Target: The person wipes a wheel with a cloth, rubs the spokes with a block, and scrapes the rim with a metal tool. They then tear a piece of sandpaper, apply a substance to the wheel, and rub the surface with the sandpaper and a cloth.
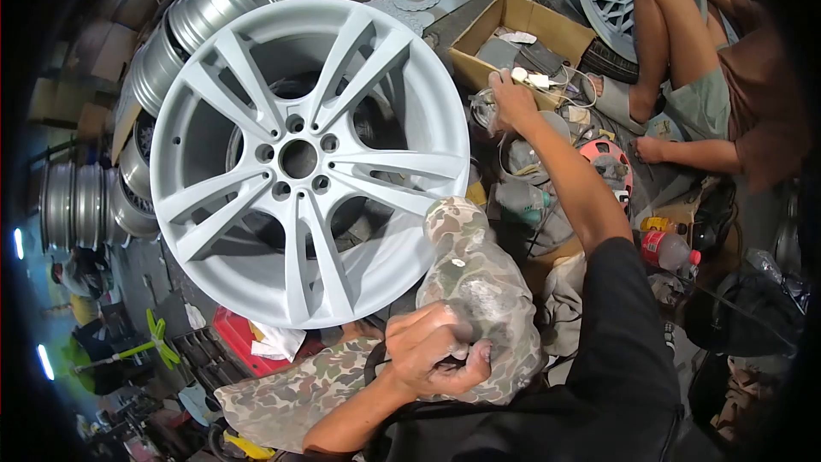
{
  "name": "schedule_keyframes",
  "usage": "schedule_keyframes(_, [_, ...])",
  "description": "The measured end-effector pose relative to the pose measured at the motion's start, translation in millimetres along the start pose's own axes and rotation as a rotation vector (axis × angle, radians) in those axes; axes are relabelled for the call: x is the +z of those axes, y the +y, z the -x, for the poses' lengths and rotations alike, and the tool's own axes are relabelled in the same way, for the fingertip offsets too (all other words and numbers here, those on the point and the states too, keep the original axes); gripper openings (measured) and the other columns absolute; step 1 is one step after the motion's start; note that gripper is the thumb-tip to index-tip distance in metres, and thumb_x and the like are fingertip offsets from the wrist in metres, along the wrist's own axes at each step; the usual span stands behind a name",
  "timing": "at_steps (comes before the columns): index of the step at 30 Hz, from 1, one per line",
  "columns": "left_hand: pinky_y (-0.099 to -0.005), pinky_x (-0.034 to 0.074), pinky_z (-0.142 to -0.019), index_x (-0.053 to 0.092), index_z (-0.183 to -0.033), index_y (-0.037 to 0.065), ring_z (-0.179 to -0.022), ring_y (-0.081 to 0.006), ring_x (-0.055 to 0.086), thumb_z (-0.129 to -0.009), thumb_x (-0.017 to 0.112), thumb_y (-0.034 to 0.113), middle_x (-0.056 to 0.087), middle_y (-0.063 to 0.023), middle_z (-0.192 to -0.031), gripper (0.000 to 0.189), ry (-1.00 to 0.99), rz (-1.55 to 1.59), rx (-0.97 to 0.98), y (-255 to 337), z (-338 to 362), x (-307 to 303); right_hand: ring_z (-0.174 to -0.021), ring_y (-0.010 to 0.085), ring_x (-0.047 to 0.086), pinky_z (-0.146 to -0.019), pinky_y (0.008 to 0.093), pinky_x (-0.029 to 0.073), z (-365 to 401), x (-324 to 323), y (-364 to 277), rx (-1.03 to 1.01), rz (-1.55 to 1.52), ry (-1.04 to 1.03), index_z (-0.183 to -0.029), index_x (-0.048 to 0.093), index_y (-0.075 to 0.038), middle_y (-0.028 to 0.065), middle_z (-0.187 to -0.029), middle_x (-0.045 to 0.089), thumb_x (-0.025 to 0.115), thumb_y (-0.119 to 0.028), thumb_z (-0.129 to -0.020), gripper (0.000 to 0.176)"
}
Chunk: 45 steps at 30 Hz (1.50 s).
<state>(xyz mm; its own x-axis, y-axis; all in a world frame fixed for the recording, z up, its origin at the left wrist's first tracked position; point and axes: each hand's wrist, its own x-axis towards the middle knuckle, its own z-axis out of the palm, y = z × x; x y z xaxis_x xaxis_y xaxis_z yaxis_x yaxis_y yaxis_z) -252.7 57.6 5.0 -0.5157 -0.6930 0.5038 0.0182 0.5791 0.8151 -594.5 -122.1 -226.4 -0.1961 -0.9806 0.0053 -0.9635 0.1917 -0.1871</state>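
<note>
A large light-grey alloy wheel, with paired spokes and a dusty matt surface, fills the left middle, its face turned up toward me. My left hand is closed above my camouflage-clothed knee, thumb bent in toward the curled fingers. Whatever those fingers hold, if anything, is hidden. My right hand reaches far out beside the cardboard box. Its fingers are bent down at a clear, round-looking item, and I cannot make out what they grip.
Silver wheel rims are stacked at the left. Another person sits at the upper right by a mesh-spoked wheel. Plastic bottles, cables and a red-rimmed disc crowd the right side. A red tray lies below the wheel.
</note>
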Motion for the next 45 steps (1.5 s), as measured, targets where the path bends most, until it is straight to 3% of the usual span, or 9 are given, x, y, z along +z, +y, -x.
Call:
schedule_keyframes(2, [-0.0288,0.038,-0.044,0.046,-0.064,0.008,-0.049,-0.02,0.052,-0.071,0.077,0.002,0.055,-0.005,-0.063,0.032,-0.013,0.061,-0.014,4.3,-4.5,3.1,-0.099,0.0469,0.069,-0.085,0.0529,0.058,12.6,-3.5,-3.6,0.038,-0.056,0.04,-0.125,0.041,-0.007,0.0233,-0.128,0.051,0.095,-0.017,-0.053,0.09])
schedule_keyframes(19, [-0.0285,0.033,-0.051,0.06,-0.074,0.0,-0.056,-0.0052,0.041,-0.096,0.069,0.013,0.05,-0.001,-0.06,0.027,-0.248,0.057,-0.903,-56.5,96.4,1.7,-0.111,0.0488,0.064,-0.093,0.0531,0.055,89.8,-55.5,-68.7,0.222,-0.246,-0.152,-0.129,0.043,0.0,0.0272,-0.131,0.049,0.098,-0.034,-0.055,0.098])
schedule_keyframes(25, [-0.0417,0.048,-0.059,0.072,-0.09,0.0,-0.053,-0.0251,0.06,-0.094,0.07,0.038,0.062,-0.0168,-0.06,0.039,-0.43,-0.111,-1.083,-98.1,118.9,5.3,-0.107,0.0435,0.066,-0.087,0.0507,0.057,154.8,-21.5,-111.1,0.142,0.022,-0.47,-0.14,0.041,-0.002,0.0222,-0.131,0.048,0.099,-0.028,-0.05,0.111])
schedule_keyframes(29, [-0.049,0.054,-0.08,0.071,-0.101,0.003,-0.085,-0.0429,0.069,-0.091,0.069,0.046,0.069,-0.0232,-0.076,0.044,-0.647,-0.259,-1.001,-146.9,151.9,6.9,-0.101,0.0394,0.069,-0.086,0.0492,0.057,182.2,47.4,-121.9,0.031,0.275,-0.501,-0.138,0.045,-0.002,0.0197,-0.13,0.052,0.092,-0.023,-0.062,0.091])
schedule_keyframes(34, [-0.0475,0.053,-0.078,0.068,-0.099,0.004,-0.085,-0.0331,0.072,-0.098,0.064,0.043,0.074,-0.0142,-0.085,0.038,-0.502,-0.297,-0.828,-218.3,175.1,17.1,-0.1,0.0394,0.069,-0.085,0.0493,0.057,198.4,88.4,-113.8,-0.016,0.24,-0.493,-0.134,0.049,-0.004,0.0197,-0.127,0.054,0.087,-0.022,-0.068,0.078])
schedule_keyframes(36, [-0.0465,0.05,-0.095,0.068,-0.117,0.006,-0.11,-0.0325,0.068,-0.103,0.056,0.044,0.073,-0.0173,-0.113,0.043,-0.559,-0.199,-1.255,-218.3,151.2,16.5,-0.099,0.0394,0.07,-0.084,0.0494,0.057,200.9,105.3,-109.8,-0.037,0.205,-0.485,-0.132,0.051,-0.005,0.0196,-0.125,0.055,0.085,-0.021,-0.07,0.072])
schedule_keyframes(39, [-0.0448,0.039,-0.113,0.059,-0.139,0.008,-0.134,-0.0352,0.054,-0.106,0.05,0.048,0.059,-0.0219,-0.142,0.054,-0.493,-0.444,-0.85,-254.8,197.8,25.9,-0.098,0.0394,0.07,-0.084,0.0495,0.057,209.3,119.1,-102.8,-0.049,0.143,-0.462,-0.13,0.053,-0.006,0.0196,-0.123,0.057,0.082,-0.021,-0.074,0.065])
schedule_keyframes(42, [-0.042,0.028,-0.121,0.047,-0.152,0.007,-0.145,-0.0353,0.041,-0.105,0.049,0.05,0.045,-0.0228,-0.156,0.064,-0.66,-0.299,-1.009,-242.5,184.5,23.8,-0.098,0.0394,0.07,-0.083,0.0495,0.056,217.4,131.8,-101.1,-0.066,0.053,-0.408,-0.128,0.056,-0.007,0.0196,-0.121,0.059,0.079,-0.02,-0.077,0.057])
schedule_keyframes(45, [-0.0391,0.046,-0.102,0.059,-0.131,0.002,-0.107,-0.0299,0.062,-0.103,0.057,0.044,0.066,-0.0156,-0.118,0.05,-0.64,-0.264,-1.163,-232.4,198.5,24.1,-0.097,0.0395,0.07,-0.083,0.0496,0.056,232.7,151.0,-82.8,-0.088,-0.159,-0.213,-0.125,0.058,-0.008,0.0195,-0.119,0.06,0.076,-0.019,-0.081,0.049])
